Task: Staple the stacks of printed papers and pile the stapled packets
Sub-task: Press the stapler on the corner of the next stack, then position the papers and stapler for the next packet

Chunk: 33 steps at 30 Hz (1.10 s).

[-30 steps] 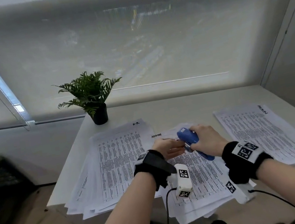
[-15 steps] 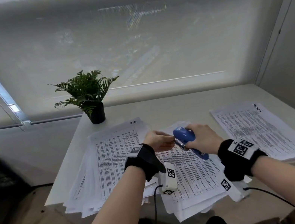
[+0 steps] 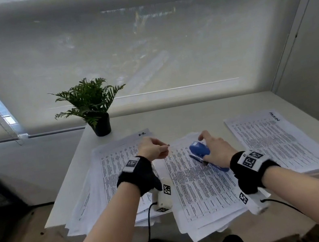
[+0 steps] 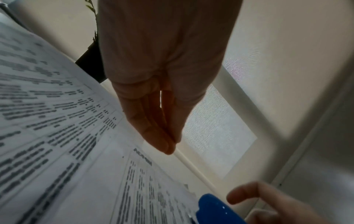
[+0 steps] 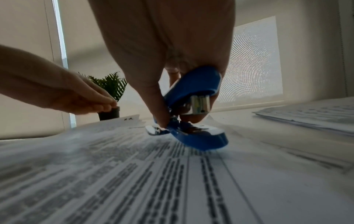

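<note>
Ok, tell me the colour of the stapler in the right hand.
Blue, with a shiny metal magazine and base plate. The stapler shows best in the right wrist view, gripped by the right hand.

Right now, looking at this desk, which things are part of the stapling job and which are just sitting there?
Part of the job:
- blue stapler, held in the right hand
- middle paper stack under it
- left paper stack
- right paper stack
- left hand, pinching something small, too tiny to identify

Just sitting there:
- potted plant
- window blind
</note>
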Tool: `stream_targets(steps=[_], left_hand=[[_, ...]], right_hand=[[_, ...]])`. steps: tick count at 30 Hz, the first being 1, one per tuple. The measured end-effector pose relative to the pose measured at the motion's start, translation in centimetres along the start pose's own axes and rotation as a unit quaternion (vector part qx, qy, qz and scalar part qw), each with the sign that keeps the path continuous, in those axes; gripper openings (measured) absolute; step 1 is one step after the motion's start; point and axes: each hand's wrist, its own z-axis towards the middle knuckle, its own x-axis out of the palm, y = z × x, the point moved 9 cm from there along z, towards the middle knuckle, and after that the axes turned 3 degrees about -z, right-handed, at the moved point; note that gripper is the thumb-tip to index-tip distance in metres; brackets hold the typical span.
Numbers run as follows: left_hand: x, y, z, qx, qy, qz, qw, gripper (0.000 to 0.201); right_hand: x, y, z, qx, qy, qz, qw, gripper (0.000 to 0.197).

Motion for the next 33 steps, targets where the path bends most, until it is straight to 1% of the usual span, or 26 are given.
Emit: stream_targets(steps=[2, 4, 5, 7, 8, 9, 11, 12, 15, 18, 21, 24, 27, 28, 29, 30, 31, 32, 33], left_hand=[[-0.2, -0.5, -0.7, 0.021, 0.011, -0.009, 1.0, 0.015], [0.1, -1.3, -2.0, 0.043, 0.023, -0.016, 0.999, 0.01], [0.4, -1.7, -2.7, 0.053, 0.033, -0.027, 0.998, 0.007], [1.4, -2.4, -4.1, 0.07, 0.057, -0.059, 0.994, 0.016], [2.0, -2.7, -4.7, 0.075, 0.072, -0.07, 0.992, 0.021], [2.6, -3.0, -5.4, 0.08, 0.087, -0.077, 0.99, 0.022], [3.7, -3.6, -6.7, 0.085, 0.122, -0.094, 0.984, 0.021], [4.2, -3.9, -7.2, 0.088, 0.136, -0.098, 0.982, 0.02], [5.8, -4.7, -9.2, 0.09, 0.176, -0.094, 0.976, 0.019], [7.9, -4.6, -11.3, 0.075, 0.219, -0.086, 0.969, 0.022], [11.0, -3.8, -13.7, 0.061, 0.263, -0.04, 0.962, 0.027], [14.9, -2.6, -15.8, 0.032, 0.298, -0.02, 0.954, 0.027], [18.5, -2.1, -17.0, 0.026, 0.309, 0.029, 0.95, 0.019], [19.4, -2.3, -17.5, 0.026, 0.307, 0.05, 0.95, 0.017], [20.3, -2.5, -17.7, 0.034, 0.302, 0.072, 0.95, 0.018], [20.8, -3.1, -17.5, 0.058, 0.286, 0.115, 0.949, 0.022], [21.0, -3.9, -17.0, 0.101, 0.26, 0.179, 0.944, 0.029], [20.7, -4.8, -16.3, 0.149, 0.223, 0.262, 0.927, 0.035], [20.3, -5.6, -15.6, 0.192, 0.188, 0.327, 0.906, 0.038]], right_hand=[[0.3, -0.1, 0.1, 0.006, 0.008, -0.012, 1.0, 0.047], [0.8, 0.3, 0.1, -0.001, 0.023, -0.026, 0.999, 0.04], [0.6, 0.7, -0.1, -0.012, 0.012, -0.036, 0.999, 0.038], [-1.2, 2.2, -0.8, -0.057, -0.06, -0.031, 0.996, 0.032], [-2.2, 3.1, -1.4, -0.084, -0.093, 0.0, 0.992, 0.03], [-3.1, 3.9, -2.2, -0.106, -0.108, 0.054, 0.987, 0.028], [-3.9, 4.8, -3.9, -0.136, -0.097, 0.171, 0.971, 0.024], [-4.2, 5.0, -4.7, -0.144, -0.092, 0.204, 0.964, 0.022], [-4.6, 4.2, -7.1, -0.145, -0.104, 0.219, 0.959, 0.017], [-4.8, 2.5, -9.7, -0.146, -0.123, 0.212, 0.958, 0.01], [-4.5, 0.1, -12.9, -0.148, -0.139, 0.182, 0.962, 0.002], [-3.4, -2.9, -16.5, -0.13, -0.161, 0.14, 0.968, 0.012], [-2.4, -5.6, -19.2, -0.11, -0.205, 0.094, 0.968, 0.017], [-2.2, -6.4, -19.8, -0.097, -0.211, 0.089, 0.969, 0.018], [-2.3, -7.2, -20.4, -0.079, -0.215, 0.083, 0.97, 0.018], [-2.7, -7.9, -20.8, -0.066, -0.221, 0.074, 0.97, 0.018], [-3.3, -8.6, -21.3, -0.058, -0.226, 0.069, 0.97, 0.017], [-3.7, -9.5, -21.7, -0.051, -0.219, 0.08, 0.971, 0.016], [-3.7, -10.6, -21.8, -0.042, -0.191, 0.113, 0.974, 0.016]])
